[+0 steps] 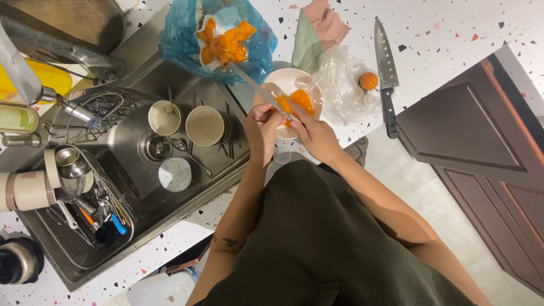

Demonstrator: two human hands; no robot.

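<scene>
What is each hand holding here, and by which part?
Left hand grips a knife by its handle; right hand holds an orange fruit piece at its near edge.

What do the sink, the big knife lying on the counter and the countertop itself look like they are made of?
Sink: probably stainless steel, grey and dully reflective. Big knife: shiny metal blade, with a dark handle, perhaps plastic or wood. Countertop: looks like terrazzo or an imitation, white with scattered coloured chips.

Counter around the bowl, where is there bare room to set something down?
Bare counter lies right of the big knife, towards the edge. Crowded: the bowl sits hemmed between the blue bag of peels, the clear bag and both hands; the sink is full.
</scene>
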